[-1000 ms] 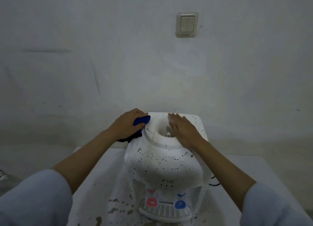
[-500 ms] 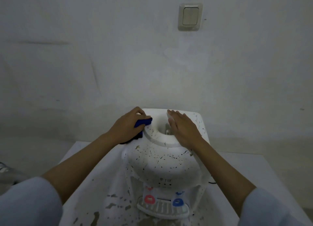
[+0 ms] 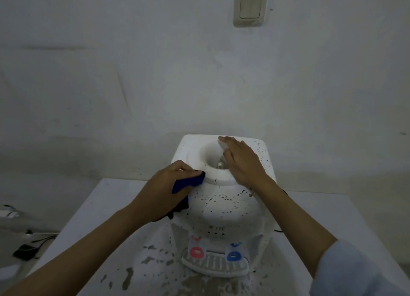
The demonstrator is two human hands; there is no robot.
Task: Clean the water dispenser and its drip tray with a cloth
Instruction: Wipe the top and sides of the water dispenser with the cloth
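A white water dispenser [image 3: 221,209] speckled with dark spots stands on a white table. My left hand [image 3: 164,191] grips a blue cloth [image 3: 188,182] and presses it against the dispenser's upper left side, just below the raised ring of the bottle socket. My right hand [image 3: 241,160] lies flat, fingers together, across the right side of the ring and holds nothing. Under the red tap [image 3: 196,252] and the blue tap [image 3: 233,255] sits the slatted white drip tray [image 3: 213,265].
The white table [image 3: 104,209] is spattered with dark stains in front of the dispenser. A plain wall with a light switch [image 3: 250,6] stands close behind. Dark cables and a small black box [image 3: 24,252] lie on the floor at the left.
My left hand with the cloth has slid from the back left of the top down toward me along the dispenser's left side. My right hand stays on the ring.
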